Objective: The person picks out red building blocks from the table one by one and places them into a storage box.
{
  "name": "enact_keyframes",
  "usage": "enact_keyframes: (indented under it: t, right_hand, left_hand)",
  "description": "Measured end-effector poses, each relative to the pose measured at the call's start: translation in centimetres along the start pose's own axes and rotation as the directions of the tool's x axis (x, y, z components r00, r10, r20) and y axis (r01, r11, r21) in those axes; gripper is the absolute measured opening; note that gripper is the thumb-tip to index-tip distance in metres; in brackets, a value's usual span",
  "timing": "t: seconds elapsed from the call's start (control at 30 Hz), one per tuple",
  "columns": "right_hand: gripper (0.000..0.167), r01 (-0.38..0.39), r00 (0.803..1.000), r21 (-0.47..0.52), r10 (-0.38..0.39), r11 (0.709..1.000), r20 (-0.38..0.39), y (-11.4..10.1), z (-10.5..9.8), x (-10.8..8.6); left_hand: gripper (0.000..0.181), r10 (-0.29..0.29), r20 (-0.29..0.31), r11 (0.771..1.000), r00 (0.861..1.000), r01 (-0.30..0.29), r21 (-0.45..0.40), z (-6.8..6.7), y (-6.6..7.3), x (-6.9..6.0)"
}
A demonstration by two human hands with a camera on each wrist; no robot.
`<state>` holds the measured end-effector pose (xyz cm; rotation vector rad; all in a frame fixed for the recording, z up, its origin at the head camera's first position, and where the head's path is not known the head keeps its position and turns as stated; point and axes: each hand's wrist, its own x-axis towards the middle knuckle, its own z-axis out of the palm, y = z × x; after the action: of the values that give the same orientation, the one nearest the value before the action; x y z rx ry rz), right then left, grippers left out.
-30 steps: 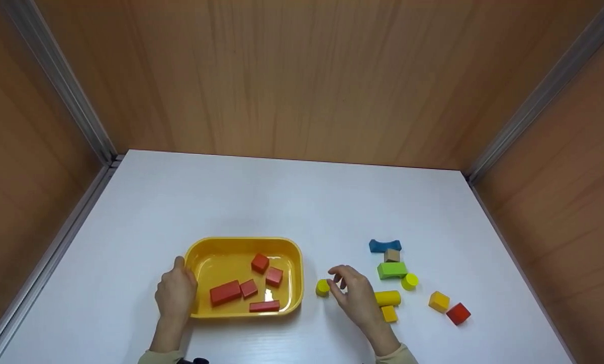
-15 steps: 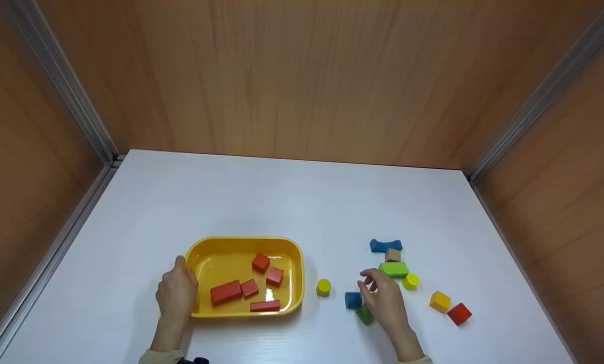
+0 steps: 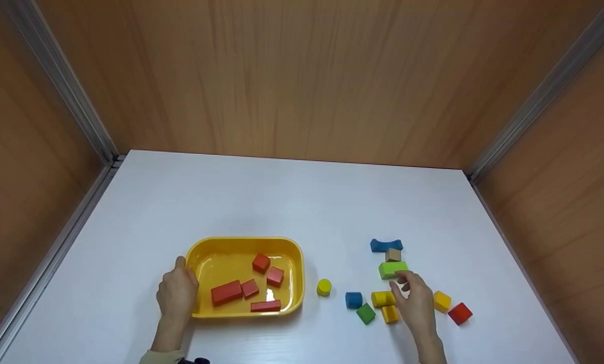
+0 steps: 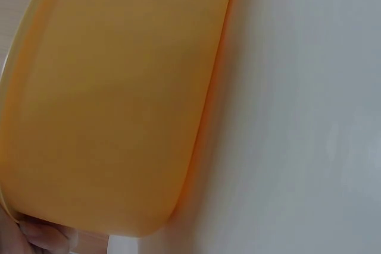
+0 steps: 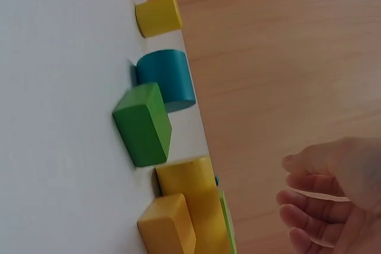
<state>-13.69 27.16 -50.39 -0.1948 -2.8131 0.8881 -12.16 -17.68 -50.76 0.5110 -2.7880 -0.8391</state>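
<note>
In the head view my left hand (image 3: 177, 294) grips the left rim of a yellow tray (image 3: 216, 257), thumb on top. The left wrist view shows its fingertips (image 4: 44, 236) at the tray's edge. Several red blocks lie in the tray, among them a long red block (image 3: 227, 293). My right hand (image 3: 417, 306) hovers with loosely curled fingers and holds nothing. Nearest to it are a light green block (image 3: 391, 269), a yellow cylinder (image 3: 381, 299), a small orange-yellow block (image 3: 389, 314) and a yellow cube (image 3: 442, 301), partly covered.
A short yellow cylinder (image 3: 324, 287) stands right of the tray. Farther right are a blue cylinder (image 3: 354, 300), a dark green block (image 3: 366, 313), a blue notched block (image 3: 386, 245), a plain wood cube (image 3: 393, 255) and a red cube (image 3: 460, 313). Wooden walls (image 3: 302, 76) enclose the white table.
My right hand has moved right, from beside the short yellow cylinder across the scattered blocks, uncovering the blue cylinder and the dark green block. My left hand and the tray have hardly moved.
</note>
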Motion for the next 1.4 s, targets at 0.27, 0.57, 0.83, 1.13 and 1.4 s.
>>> enact_keyframes:
  t: [0.27, 0.57, 0.83, 1.13, 1.4]
  right_hand:
    - [0.034, -0.047, 0.995, -0.121, 0.035, 0.992, -0.094, 8.7, 2.6, 2.2]
    - [0.038, -0.121, 0.989, -0.098, 0.112, 0.988, -0.094, 6.8, -1.7, 0.9]
    - [0.042, -0.122, 0.982, -0.036, 0.115, 0.992, -0.149, 5.6, -4.9, -0.6]
    - [0.077, -0.312, 0.949, -0.126, 0.315, 0.942, 0.004, 9.4, -5.2, 0.3]
    - [0.08, -0.358, 0.922, -0.138, 0.373, 0.924, 0.105, 9.9, -5.7, 0.4]
  left_hand:
    - [0.019, 0.004, -0.014, 1.0, 1.0, -0.004, -0.005, -0.1, 0.0, -0.1]
    - [0.027, -0.035, 0.027, 0.999, 0.999, 0.035, -0.006, 0.0, 0.1, -0.1]
    - [0.024, -0.02, 0.006, 1.0, 1.0, 0.02, -0.006, -0.1, 0.1, -0.1]
    - [0.024, -0.012, -0.002, 1.0, 1.0, 0.012, -0.006, -0.1, 0.0, 0.0]
    - [0.019, 0.013, -0.038, 1.0, 0.999, -0.013, -0.01, 0.0, 0.1, -0.1]
